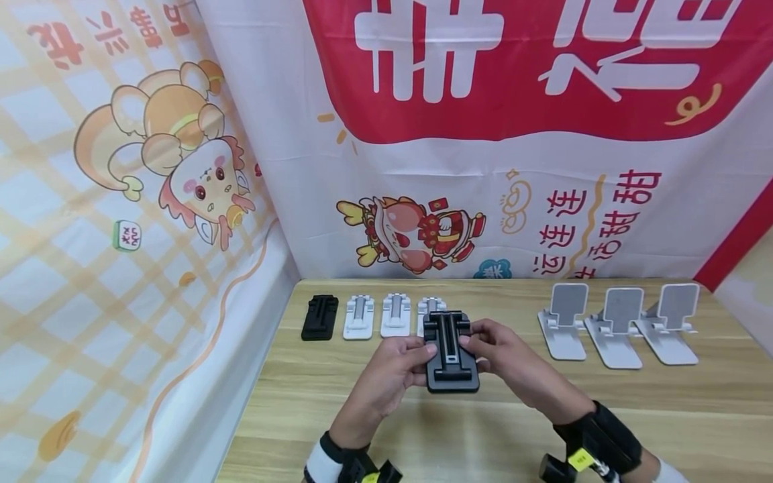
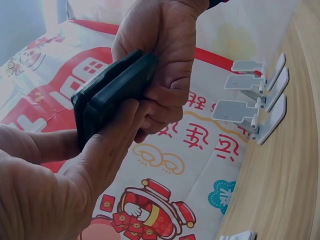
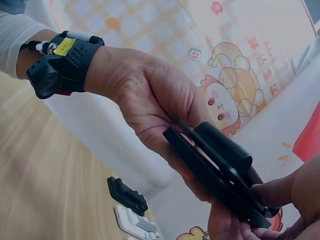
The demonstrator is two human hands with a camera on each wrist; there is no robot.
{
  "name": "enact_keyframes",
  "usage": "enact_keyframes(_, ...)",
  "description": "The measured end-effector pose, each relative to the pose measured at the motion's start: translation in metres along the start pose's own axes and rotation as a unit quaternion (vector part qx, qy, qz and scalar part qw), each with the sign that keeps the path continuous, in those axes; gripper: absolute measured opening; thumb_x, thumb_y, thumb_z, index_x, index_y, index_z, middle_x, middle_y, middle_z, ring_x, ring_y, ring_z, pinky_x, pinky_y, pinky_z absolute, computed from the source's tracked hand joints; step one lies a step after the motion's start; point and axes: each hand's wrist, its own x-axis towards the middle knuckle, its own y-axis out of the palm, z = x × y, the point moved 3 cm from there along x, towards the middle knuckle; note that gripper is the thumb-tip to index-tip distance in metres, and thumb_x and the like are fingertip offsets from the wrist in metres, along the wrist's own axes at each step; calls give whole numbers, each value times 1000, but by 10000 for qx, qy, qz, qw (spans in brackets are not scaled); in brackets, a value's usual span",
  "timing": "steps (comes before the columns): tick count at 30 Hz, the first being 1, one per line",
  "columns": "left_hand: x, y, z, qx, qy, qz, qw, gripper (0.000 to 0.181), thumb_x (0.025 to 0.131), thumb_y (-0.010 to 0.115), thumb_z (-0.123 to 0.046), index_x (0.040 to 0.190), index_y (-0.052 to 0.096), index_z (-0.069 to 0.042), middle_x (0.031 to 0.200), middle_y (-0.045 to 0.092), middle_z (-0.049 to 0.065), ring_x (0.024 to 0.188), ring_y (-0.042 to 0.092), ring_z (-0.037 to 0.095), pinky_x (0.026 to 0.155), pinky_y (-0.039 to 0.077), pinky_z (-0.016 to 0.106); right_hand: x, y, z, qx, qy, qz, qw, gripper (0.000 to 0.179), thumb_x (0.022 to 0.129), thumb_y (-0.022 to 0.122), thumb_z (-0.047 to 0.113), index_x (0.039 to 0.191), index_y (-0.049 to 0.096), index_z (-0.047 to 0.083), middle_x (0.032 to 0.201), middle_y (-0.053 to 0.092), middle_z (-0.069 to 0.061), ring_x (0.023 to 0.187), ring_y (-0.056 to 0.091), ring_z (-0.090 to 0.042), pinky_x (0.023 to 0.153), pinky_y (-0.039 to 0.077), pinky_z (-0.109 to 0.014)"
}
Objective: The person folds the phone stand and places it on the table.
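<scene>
Both hands hold a black folding phone stand point(image 1: 451, 376) above the table, folded flat with its hinged arm side facing up in the head view. My left hand point(image 1: 391, 376) grips its left edge, thumb on top and fingers beneath. On the opposite edge, my right hand point(image 1: 504, 349) pinches it with thumb and fingers. The left wrist view shows the stand point(image 2: 117, 90) edge-on, with a narrow gap between its two layers. In the right wrist view, the stand point(image 3: 215, 175) lies between the left hand point(image 3: 155, 100) and the right hand point(image 3: 305, 195).
Along the back left of the wooden table point(image 1: 338, 402) lie a folded black stand point(image 1: 320, 317) and white folded stands point(image 1: 359, 317), one partly hidden behind the held stand. Three unfolded grey-white stands point(image 1: 622, 329) stand at the back right. Printed cloth point(image 1: 290, 154) hangs behind and at left.
</scene>
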Motion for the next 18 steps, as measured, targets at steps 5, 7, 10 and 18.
enact_keyframes(5,1,-1,2,512,18,-258,9984,42,94,60,-18,128,56,6,115,69,17,98,69,25,82,58,34,1,0,-1,-106,-32,-43,9999,40,99,53,23,128,45,-3,113,54,-18,93,59,-24,83,56,-37)
enact_keyframes(7,2,-1,1,1087,150,-516,9926,43,95,59,-21,129,55,5,114,70,14,97,69,21,81,58,32,1,0,-2,-95,-37,-26,9999,40,98,54,22,127,44,-3,113,55,-18,91,60,-23,82,56,-36)
enact_keyframes(10,0,3,-3,2383,385,-1069,9645,46,96,57,-31,130,56,0,110,70,8,94,66,15,79,58,30,2,2,-3,-32,-45,7,10000,39,98,54,20,126,43,-5,114,54,-18,90,61,-23,81,57,-37)
enact_keyframes(18,-11,23,-10,5534,359,-1364,8209,105,71,48,-83,133,53,1,108,46,8,93,45,19,73,48,31,7,10,-8,19,30,-65,10000,35,97,56,17,121,45,-5,114,57,-19,89,63,-22,79,58,-38)
